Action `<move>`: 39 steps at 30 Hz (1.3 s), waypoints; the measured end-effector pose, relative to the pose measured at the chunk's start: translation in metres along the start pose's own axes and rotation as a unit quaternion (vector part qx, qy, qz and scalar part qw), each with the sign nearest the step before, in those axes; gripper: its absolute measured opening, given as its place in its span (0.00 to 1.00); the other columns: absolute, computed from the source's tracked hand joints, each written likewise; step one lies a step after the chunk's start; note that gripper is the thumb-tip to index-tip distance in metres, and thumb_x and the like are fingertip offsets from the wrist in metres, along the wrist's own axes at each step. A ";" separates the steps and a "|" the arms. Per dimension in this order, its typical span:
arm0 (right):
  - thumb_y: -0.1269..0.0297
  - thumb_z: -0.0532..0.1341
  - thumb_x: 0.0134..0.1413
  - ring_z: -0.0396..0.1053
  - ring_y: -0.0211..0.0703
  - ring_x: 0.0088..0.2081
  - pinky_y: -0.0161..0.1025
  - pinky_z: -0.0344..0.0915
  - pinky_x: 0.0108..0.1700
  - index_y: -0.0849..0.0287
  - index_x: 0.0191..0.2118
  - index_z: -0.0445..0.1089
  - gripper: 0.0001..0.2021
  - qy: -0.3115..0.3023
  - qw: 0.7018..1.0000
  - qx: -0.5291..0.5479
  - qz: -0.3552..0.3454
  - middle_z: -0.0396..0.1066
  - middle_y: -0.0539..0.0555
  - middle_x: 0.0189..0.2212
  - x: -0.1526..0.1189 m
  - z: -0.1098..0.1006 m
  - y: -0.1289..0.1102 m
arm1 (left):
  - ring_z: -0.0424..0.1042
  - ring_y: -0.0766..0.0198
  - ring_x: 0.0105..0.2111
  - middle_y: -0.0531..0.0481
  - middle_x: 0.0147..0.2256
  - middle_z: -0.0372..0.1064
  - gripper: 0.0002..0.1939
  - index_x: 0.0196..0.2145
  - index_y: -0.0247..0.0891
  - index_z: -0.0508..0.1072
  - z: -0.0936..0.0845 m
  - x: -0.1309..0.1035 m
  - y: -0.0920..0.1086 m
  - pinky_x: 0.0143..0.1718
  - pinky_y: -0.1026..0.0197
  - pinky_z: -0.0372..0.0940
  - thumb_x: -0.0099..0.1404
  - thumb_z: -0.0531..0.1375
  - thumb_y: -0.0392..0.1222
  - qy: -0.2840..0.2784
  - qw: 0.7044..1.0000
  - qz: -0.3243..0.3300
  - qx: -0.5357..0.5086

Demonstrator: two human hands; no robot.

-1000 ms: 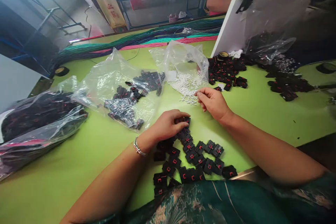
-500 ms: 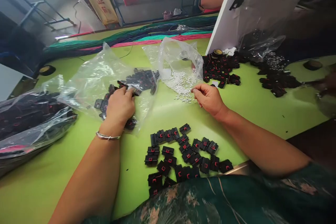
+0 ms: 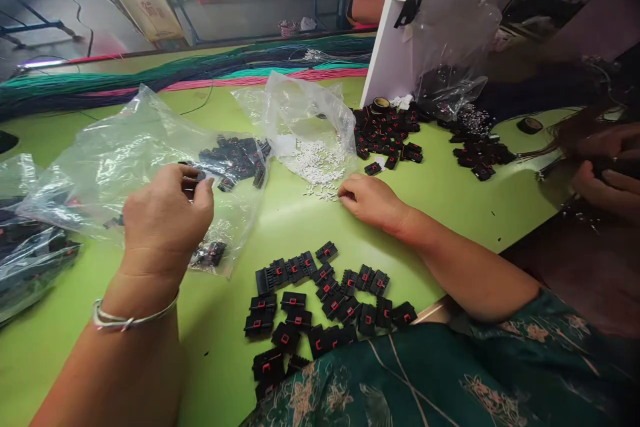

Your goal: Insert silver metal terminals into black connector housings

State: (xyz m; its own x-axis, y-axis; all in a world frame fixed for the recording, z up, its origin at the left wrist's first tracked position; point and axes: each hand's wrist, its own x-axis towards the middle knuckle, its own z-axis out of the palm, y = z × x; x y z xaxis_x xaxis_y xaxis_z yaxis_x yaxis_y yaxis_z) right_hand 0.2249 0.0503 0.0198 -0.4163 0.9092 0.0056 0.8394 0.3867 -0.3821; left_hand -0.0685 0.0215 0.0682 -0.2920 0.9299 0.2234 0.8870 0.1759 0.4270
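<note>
My left hand (image 3: pixel 167 213) is raised over a clear plastic bag (image 3: pixel 120 140), its fingers curled round a black connector (image 3: pixel 200 175) that shows only in part. More black connectors (image 3: pixel 233 157) lie in and on this bag, to the right of the hand. My right hand (image 3: pixel 375 203) rests at the near edge of a heap of small white pieces (image 3: pixel 320 167), thumb and fingers pinched together. What it pinches, if anything, is hidden. The white pieces spill from the mouth of a second clear bag (image 3: pixel 310 100). Black connectors with red clips (image 3: pixel 297 318) lie in loose rows near my body.
Another pile of black connectors (image 3: pixel 385 130) lies by a white upright panel (image 3: pixel 390 33). Bundled wires (image 3: pixel 200 77) run along the back of the green table (image 3: pixel 220 347). A filled bag (image 3: pixel 35 247) sits at left. Another person's hands (image 3: pixel 610 167) are at the far right.
My left hand has lifted off the connectors on the bag and come back, a black connector in its fingers. My right hand stays by the white pieces. The view has turned right.
</note>
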 end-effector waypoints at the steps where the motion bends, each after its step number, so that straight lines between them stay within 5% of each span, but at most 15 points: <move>1: 0.72 0.57 0.56 0.64 0.41 0.35 0.38 0.54 0.35 0.59 0.33 0.74 0.08 -0.003 1.000 -0.014 0.000 0.71 0.55 0.36 -0.001 0.002 -0.002 | 0.74 0.53 0.35 0.42 0.33 0.75 0.13 0.42 0.36 0.74 -0.002 -0.003 0.005 0.41 0.50 0.67 0.62 0.59 0.46 -0.019 0.994 -0.007 -0.107; 3: 0.70 0.56 0.59 0.64 0.41 0.35 0.38 0.52 0.34 0.59 0.35 0.73 0.08 -0.004 0.999 -0.045 0.002 0.71 0.56 0.37 -0.002 0.006 -0.005 | 0.75 0.58 0.32 0.44 0.33 0.75 0.11 0.40 0.36 0.74 0.000 -0.009 0.013 0.36 0.55 0.69 0.63 0.60 0.45 -0.104 0.931 -0.034 -0.349; 5: 0.68 0.54 0.61 0.64 0.41 0.35 0.38 0.51 0.33 0.60 0.37 0.73 0.10 -0.004 0.997 -0.075 0.009 0.71 0.56 0.38 -0.003 0.010 -0.007 | 0.75 0.61 0.30 0.42 0.34 0.76 0.11 0.40 0.35 0.74 0.011 -0.016 0.020 0.31 0.61 0.69 0.64 0.61 0.45 -0.210 0.824 -0.086 -0.519; 8: 0.68 0.52 0.63 0.64 0.42 0.36 0.39 0.50 0.32 0.60 0.39 0.72 0.11 -0.003 0.994 -0.105 0.012 0.71 0.58 0.39 -0.002 0.015 -0.010 | 0.72 0.66 0.25 0.43 0.30 0.75 0.11 0.41 0.32 0.75 0.038 -0.026 0.025 0.25 0.67 0.65 0.62 0.63 0.42 -0.317 0.703 -0.192 -0.606; 11: 0.68 0.52 0.63 0.64 0.43 0.34 0.40 0.48 0.31 0.60 0.40 0.71 0.10 0.001 0.992 -0.123 0.001 0.71 0.58 0.39 -0.002 0.018 -0.014 | 0.73 0.66 0.27 0.41 0.32 0.76 0.14 0.43 0.31 0.76 0.061 -0.034 0.026 0.28 0.66 0.67 0.61 0.65 0.39 -0.362 0.643 -0.232 -0.634; 17: 0.67 0.53 0.62 0.66 0.43 0.35 0.39 0.49 0.32 0.59 0.39 0.72 0.10 0.004 0.994 -0.105 -0.007 0.73 0.57 0.38 -0.002 0.021 -0.014 | 0.74 0.66 0.27 0.47 0.31 0.73 0.19 0.47 0.32 0.76 0.071 -0.041 0.022 0.30 0.65 0.68 0.57 0.68 0.34 -0.381 0.611 -0.220 -0.658; 28: 0.66 0.54 0.62 0.68 0.44 0.39 0.39 0.54 0.36 0.60 0.39 0.72 0.09 -0.007 0.998 -0.066 0.000 0.74 0.56 0.39 -0.001 0.018 -0.010 | 0.75 0.66 0.27 0.48 0.30 0.75 0.18 0.42 0.33 0.74 0.072 -0.040 0.023 0.29 0.67 0.70 0.53 0.71 0.35 -0.360 0.616 -0.218 -0.666; 35: 0.68 0.51 0.63 0.68 0.44 0.33 0.41 0.48 0.30 0.62 0.41 0.71 0.11 -0.003 0.988 -0.153 0.012 0.73 0.58 0.39 0.004 0.023 -0.023 | 0.76 0.66 0.28 0.47 0.32 0.76 0.23 0.45 0.32 0.75 0.071 -0.041 0.023 0.32 0.67 0.71 0.50 0.72 0.30 -0.361 0.616 -0.207 -0.669; 39: 0.70 0.53 0.59 0.65 0.43 0.31 0.39 0.50 0.31 0.62 0.37 0.69 0.08 0.023 0.994 -0.103 -0.012 0.73 0.58 0.35 0.004 0.023 -0.021 | 0.77 0.65 0.29 0.45 0.32 0.76 0.22 0.46 0.32 0.76 0.073 -0.042 0.022 0.32 0.67 0.71 0.52 0.70 0.30 -0.368 0.614 -0.206 -0.667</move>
State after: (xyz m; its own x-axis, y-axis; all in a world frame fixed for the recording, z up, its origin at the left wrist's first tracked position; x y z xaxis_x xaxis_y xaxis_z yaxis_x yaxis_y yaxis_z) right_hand 0.1979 0.0422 0.0069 -0.4236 0.9040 0.0568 0.8856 0.4265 -0.1836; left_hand -0.0110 0.0097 0.0040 0.2840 0.8758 -0.3903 -0.4344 0.4804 0.7620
